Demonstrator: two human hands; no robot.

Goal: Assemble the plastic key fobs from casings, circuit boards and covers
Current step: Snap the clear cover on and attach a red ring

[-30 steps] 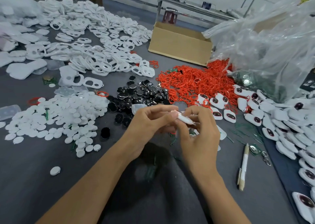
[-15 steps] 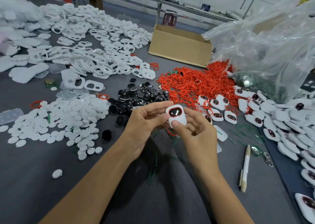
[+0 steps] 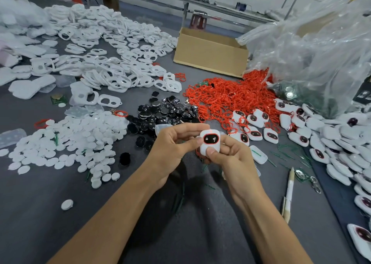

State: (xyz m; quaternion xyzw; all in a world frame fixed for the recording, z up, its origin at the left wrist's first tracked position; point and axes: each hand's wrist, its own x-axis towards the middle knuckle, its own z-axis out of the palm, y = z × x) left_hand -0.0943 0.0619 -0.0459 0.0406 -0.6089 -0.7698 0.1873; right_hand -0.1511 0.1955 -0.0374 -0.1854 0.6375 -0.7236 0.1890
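A white key fob (image 3: 209, 143) with a black, red-rimmed window faces me above the grey table's middle. My left hand (image 3: 172, 149) pinches its left edge between thumb and fingers. My right hand (image 3: 230, 159) grips it from below and the right, thumb pressed on its lower face. White casing frames (image 3: 112, 59) lie piled at the back left, white round covers (image 3: 66, 141) at the left, black discs (image 3: 160, 113) just beyond my hands. Red rings (image 3: 226, 97) lie heaped at centre right. Finished fobs (image 3: 329, 135) spread along the right.
A cardboard box (image 3: 210, 53) stands at the back centre. A large clear plastic bag (image 3: 313, 49) fills the back right. A white pen (image 3: 289, 193) lies to the right of my right forearm, near a small green circuit board (image 3: 301, 175). Another board (image 3: 58, 99) sits at the left.
The fob was edge-on between my fingers a second ago. It has been turned so its windowed face points at me, and both hands have shifted slightly on it.
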